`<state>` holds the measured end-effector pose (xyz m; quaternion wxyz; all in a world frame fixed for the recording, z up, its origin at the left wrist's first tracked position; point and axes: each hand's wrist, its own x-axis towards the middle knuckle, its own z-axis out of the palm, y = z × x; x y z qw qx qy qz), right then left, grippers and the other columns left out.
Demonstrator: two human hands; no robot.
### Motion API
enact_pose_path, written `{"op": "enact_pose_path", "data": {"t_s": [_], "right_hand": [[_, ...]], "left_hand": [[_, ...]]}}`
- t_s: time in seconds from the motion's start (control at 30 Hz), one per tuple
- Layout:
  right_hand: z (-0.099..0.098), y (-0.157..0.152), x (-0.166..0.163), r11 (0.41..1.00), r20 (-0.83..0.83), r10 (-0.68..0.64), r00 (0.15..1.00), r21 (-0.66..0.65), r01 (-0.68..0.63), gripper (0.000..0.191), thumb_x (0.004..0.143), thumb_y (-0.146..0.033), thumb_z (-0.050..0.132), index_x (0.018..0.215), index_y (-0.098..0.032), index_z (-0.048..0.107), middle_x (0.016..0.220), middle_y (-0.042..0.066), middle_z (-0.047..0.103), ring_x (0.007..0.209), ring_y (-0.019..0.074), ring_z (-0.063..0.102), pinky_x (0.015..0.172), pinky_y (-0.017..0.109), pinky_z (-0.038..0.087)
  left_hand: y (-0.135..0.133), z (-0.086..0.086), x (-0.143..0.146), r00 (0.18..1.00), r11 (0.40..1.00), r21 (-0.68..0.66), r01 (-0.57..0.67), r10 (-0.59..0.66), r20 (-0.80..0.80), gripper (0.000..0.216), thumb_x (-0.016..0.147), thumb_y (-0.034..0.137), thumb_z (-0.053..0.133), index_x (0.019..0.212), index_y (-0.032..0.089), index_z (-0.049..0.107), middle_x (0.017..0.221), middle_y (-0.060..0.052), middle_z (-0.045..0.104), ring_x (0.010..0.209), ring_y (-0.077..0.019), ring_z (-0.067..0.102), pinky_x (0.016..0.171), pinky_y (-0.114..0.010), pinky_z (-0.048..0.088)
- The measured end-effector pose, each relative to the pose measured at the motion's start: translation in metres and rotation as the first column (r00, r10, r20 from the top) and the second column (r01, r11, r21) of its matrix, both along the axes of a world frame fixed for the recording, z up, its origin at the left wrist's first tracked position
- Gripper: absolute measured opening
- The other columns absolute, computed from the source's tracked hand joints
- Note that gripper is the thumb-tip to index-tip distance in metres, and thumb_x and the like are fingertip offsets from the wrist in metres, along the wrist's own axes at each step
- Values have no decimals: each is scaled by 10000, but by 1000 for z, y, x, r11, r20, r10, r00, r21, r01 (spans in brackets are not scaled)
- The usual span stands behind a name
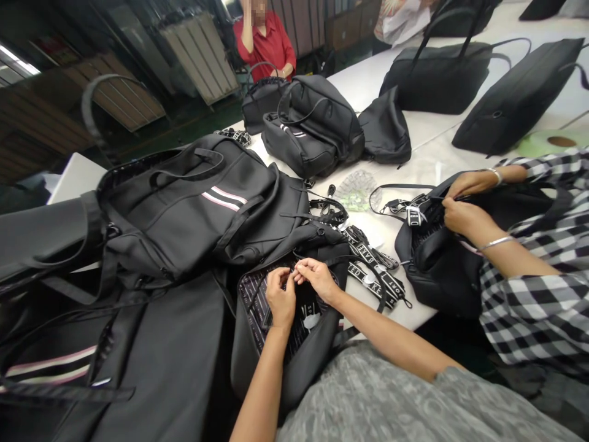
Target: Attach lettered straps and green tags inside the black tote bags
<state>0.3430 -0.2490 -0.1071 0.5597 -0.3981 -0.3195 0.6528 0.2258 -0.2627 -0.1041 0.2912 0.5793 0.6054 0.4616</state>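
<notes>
Just over the mouth of an open black bag with a dark patterned lining, my two hands meet fingertip to fingertip. My left hand is pinched closed, and my right hand is pinched closed against it. Whatever small thing sits between the fingertips is too small to name. Inside the bag lies a white tag by a dark strap with white lettering. Beside the bag on the right is a heap of black-and-white lettered straps.
Large black bags are piled at the left. More black bags stand farther back on the white table. At the right a co-worker's hands work at another black bag. A person in red is across the table.
</notes>
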Motion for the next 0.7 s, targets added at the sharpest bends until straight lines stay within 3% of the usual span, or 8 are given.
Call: {"op": "enact_pose_path", "data": {"t_s": [0.07, 0.13, 0.23, 0.3, 0.4, 0.5, 0.6, 0.7], "right_hand": [[3, 2, -1, 1000, -33, -2, 999, -15, 2, 293, 735, -414, 686, 835, -147, 622, 733, 29, 683, 609, 111, 624, 608, 233, 529], [4, 4, -3, 1000, -29, -6, 1000, -28, 5, 292, 732, -412, 692, 834, -148, 618, 728, 29, 682, 616, 115, 629, 615, 234, 534], [1, 7, -5, 999, 32, -28, 999, -22, 29, 292, 739, -416, 685, 826, -148, 610, 703, 28, 677, 599, 120, 631, 590, 230, 534], [-2, 9, -9, 999, 88, -38, 995, -7, 39, 283, 755, -417, 664, 821, -148, 602, 709, 33, 681, 569, 117, 628, 545, 221, 525], [-3, 14, -15, 1000, 134, -21, 991, -19, 24, 252, 761, -392, 644, 807, -150, 594, 700, 35, 680, 520, 116, 619, 473, 210, 503], [1, 21, -20, 995, 115, -22, 993, -95, 33, 211, 737, -346, 650, 754, -140, 605, 667, 40, 675, 509, 121, 617, 470, 215, 509], [5, 27, -19, 989, 146, -34, 989, -137, 55, 200, 729, -323, 653, 734, -124, 638, 666, 53, 673, 539, 128, 625, 514, 228, 531], [5, 23, -17, 998, 324, -29, 946, -38, 44, 209, 764, -335, 631, 791, -134, 681, 753, 67, 683, 589, 142, 625, 514, 240, 534]], "left_hand": [[-4, -3, 3, 999, 998, -61, -26, 28, 20, 203, 789, 214, 575, 978, 176, 638, 990, -70, 666, 911, -182, 635, 875, -349, 509], [-4, -6, 6, 988, 988, -143, 54, -33, 149, 244, 786, 212, 571, 1017, 171, 638, 1006, -71, 680, 934, -180, 639, 912, -352, 491], [-1, -9, 5, 909, 955, -217, 203, -101, 405, 330, 773, 268, 613, 1082, 156, 640, 1086, -89, 680, 1002, -190, 635, 943, -349, 473], [-1, -10, 2, 891, 942, -250, 224, -94, 445, 336, 755, 303, 642, 1052, 146, 663, 1030, -82, 698, 947, -190, 649, 897, -330, 494], [-3, -9, -5, 945, 959, -262, 105, -15, 326, 257, 744, 314, 650, 929, 145, 708, 863, -50, 711, 791, -170, 649, 777, -285, 512], [-7, -7, -10, 961, 972, -235, 2, 63, 271, 238, 756, 334, 647, 898, 158, 722, 833, -42, 711, 731, -157, 635, 731, -272, 505], [-10, -4, -15, 957, 976, -213, -53, 111, 268, 249, 754, 354, 661, 896, 160, 725, 844, -47, 714, 749, -167, 640, 756, -291, 509], [-8, -1, -20, 952, 974, -179, -137, 180, 249, 245, 751, 354, 675, 892, 161, 730, 879, -55, 717, 842, -181, 647, 847, -307, 491]]}}
